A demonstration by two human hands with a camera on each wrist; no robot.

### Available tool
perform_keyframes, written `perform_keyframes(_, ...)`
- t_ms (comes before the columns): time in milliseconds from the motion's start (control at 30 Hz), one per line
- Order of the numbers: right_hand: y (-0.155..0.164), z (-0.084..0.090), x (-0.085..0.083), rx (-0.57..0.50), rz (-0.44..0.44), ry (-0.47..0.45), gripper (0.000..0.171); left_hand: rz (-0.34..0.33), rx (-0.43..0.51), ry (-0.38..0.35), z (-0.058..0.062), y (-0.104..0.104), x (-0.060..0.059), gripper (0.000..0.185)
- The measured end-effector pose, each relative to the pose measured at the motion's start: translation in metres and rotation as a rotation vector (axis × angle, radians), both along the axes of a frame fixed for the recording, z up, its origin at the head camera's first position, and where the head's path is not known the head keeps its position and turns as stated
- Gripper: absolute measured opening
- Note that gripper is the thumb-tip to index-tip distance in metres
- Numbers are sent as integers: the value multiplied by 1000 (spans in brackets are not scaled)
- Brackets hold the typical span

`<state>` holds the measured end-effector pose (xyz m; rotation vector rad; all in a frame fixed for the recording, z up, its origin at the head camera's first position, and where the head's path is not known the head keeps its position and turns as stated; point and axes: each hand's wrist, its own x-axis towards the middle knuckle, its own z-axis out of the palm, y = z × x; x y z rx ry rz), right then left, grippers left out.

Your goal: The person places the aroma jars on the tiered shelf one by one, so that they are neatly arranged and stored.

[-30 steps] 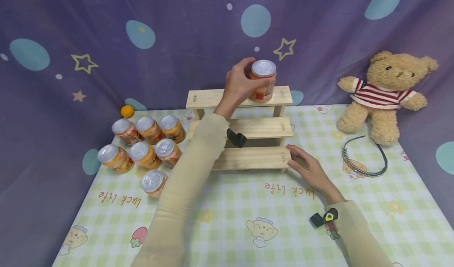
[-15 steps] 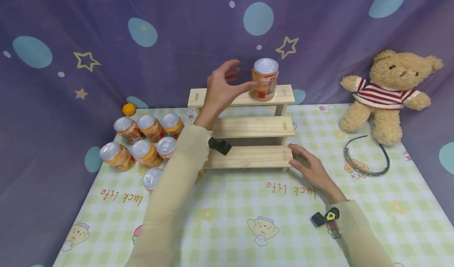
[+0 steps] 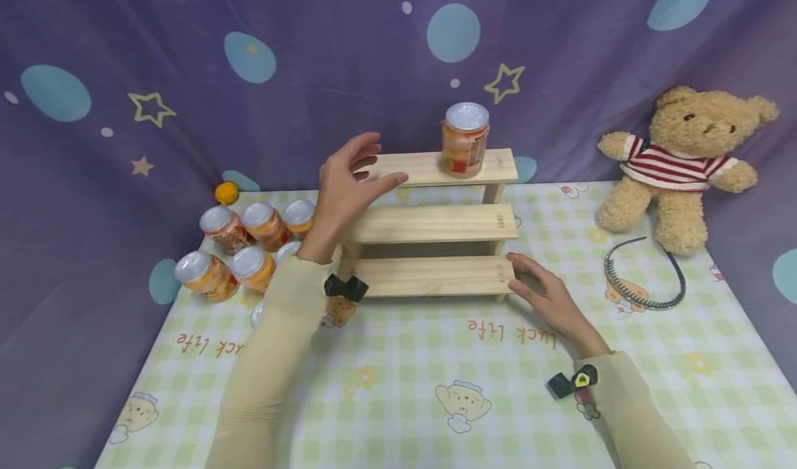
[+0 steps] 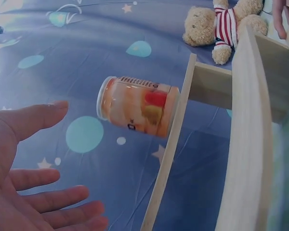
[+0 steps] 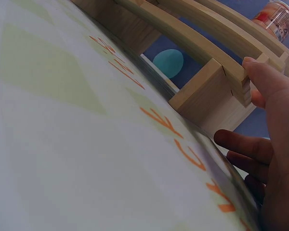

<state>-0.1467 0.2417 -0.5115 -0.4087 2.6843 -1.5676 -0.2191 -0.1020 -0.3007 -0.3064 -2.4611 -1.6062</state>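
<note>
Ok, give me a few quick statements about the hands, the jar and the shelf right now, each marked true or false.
1. The jar stands upright on the top step of the wooden shelf. True.
2. The left hand grips the jar. False: its fingers are spread and hold nothing, apart from the jar.
3. The right hand touches the right end of the lowest step. True.
4. The teddy bear sits on the middle step. False: it sits on the cloth right of the shelf, against the backdrop.
5. More jars stand on the cloth left of the shelf. True.
</note>
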Motion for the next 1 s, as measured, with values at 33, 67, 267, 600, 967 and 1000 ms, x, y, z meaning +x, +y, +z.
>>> perform_keyframes(33, 0, 0, 0, 6, -2, -2, 52, 0, -1, 3, -1, -4, 2, 71)
perform_keyframes(67, 0, 1, 0, 8, -2, -4, 52, -2, -4, 8, -3, -7, 5, 71)
perform_keyframes(267, 0, 0, 0, 0, 1, 4, 52, 18, -46, 39, -11, -25, 19, 70)
perform_keyframes(600, 0, 0, 0, 13, -3, -3, 52, 59, -49, 28, -19, -56, 49, 67)
perform_keyframes(967, 0, 1, 0, -3, 4, 0, 52, 166, -98, 49, -35, -92, 82, 64)
perform_keyframes(1000, 0, 1, 0, -5, 3, 1, 52, 173, -96, 53, -36, -94, 84, 64)
